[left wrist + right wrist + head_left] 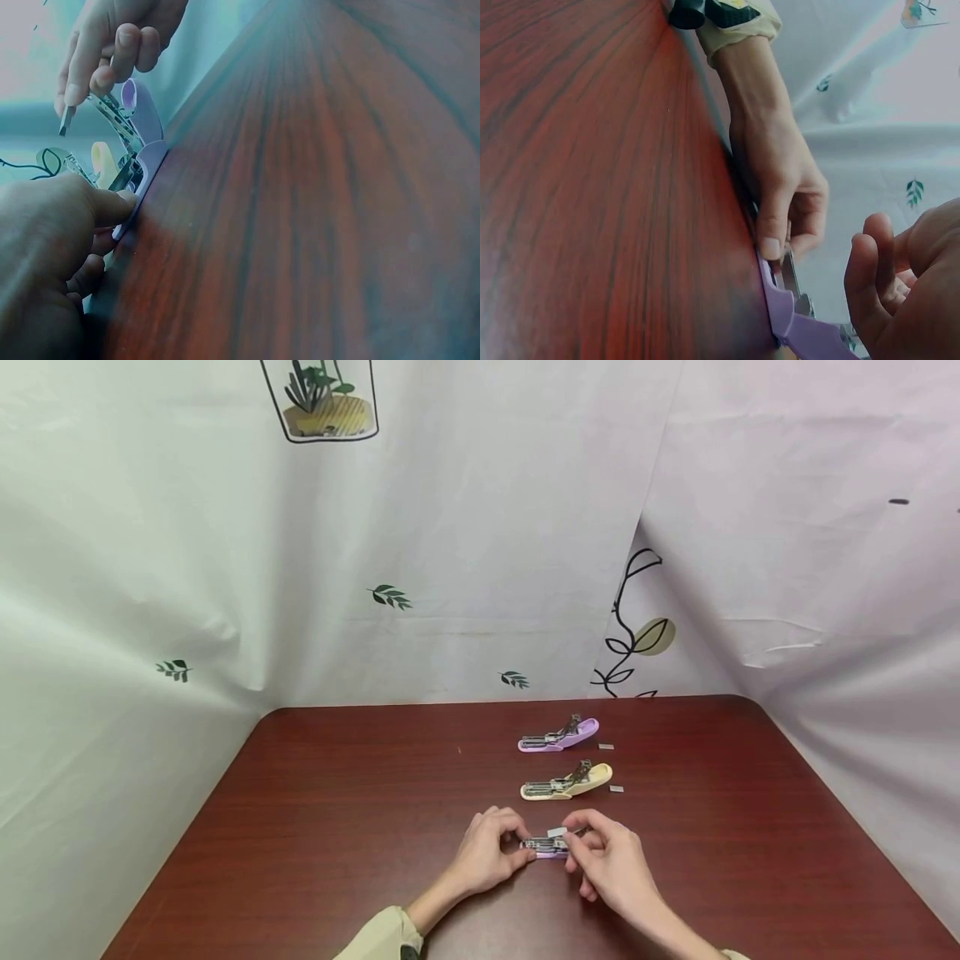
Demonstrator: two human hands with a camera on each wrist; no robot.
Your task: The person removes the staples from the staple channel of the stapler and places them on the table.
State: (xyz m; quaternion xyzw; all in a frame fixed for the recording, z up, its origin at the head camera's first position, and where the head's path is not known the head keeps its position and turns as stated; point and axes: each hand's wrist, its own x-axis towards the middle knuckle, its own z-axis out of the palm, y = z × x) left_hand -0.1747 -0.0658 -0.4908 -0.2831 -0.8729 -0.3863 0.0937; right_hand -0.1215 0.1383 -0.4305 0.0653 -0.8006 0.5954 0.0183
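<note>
A small purple stapler (551, 855) stands opened on the table between both hands, its metal magazine exposed. My left hand (487, 853) grips the stapler's front end between thumb and fingers. Thumb and forefinger of my right hand (611, 864) pinch a short staple strip (557, 832) just above the magazine. In the left wrist view the strip (66, 120) points down from the right fingertips, apart from the purple stapler (152, 159). The right wrist view shows the left thumb at the tip of the purple body (780, 304); the strip is hidden there.
Beyond the hands lies an opened yellow stapler (566, 783) with a staple strip (617, 789) to its right. Farther back is another opened purple stapler (558, 737), also with a strip (606, 747) beside it. A pale printed curtain (480, 527) surrounds the brown table (337, 777).
</note>
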